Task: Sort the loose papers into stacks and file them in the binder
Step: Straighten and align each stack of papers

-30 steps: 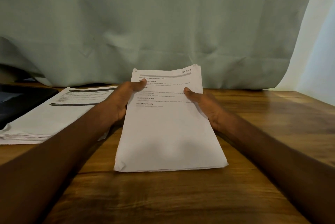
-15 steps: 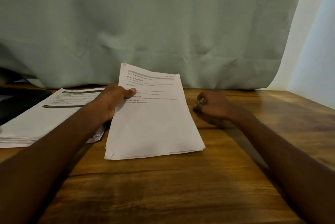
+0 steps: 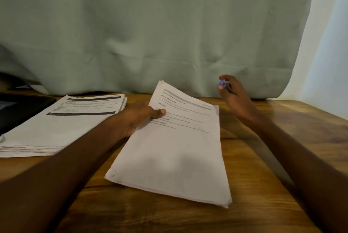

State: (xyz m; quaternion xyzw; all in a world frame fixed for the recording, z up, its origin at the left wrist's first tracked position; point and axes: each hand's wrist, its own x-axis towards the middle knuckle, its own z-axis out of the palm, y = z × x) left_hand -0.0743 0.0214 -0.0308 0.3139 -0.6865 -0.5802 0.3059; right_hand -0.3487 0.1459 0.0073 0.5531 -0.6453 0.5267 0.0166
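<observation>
A stack of white printed papers [image 3: 175, 153] is tilted up off the wooden table in the middle. My left hand [image 3: 141, 115] grips its left edge, thumb on the top sheet. My right hand [image 3: 233, 97] is raised to the right of the stack, apart from it, fingers curled round a small purple object [image 3: 223, 83], too blurred to name. A second, thicker stack of printed papers [image 3: 62, 125] lies flat at the left. A dark binder [image 3: 20, 110] lies at the far left, partly under that stack.
A pale green cloth [image 3: 160, 31] hangs behind the wooden table [image 3: 282, 148]. A light wall shows at the far right. Bare tabletop lies to the right of the held stack and along the near edge.
My right hand let go of the stack, moved right and rose holding a small purple object. My left hand alone keeps the stack, which has turned so its near end points right.
</observation>
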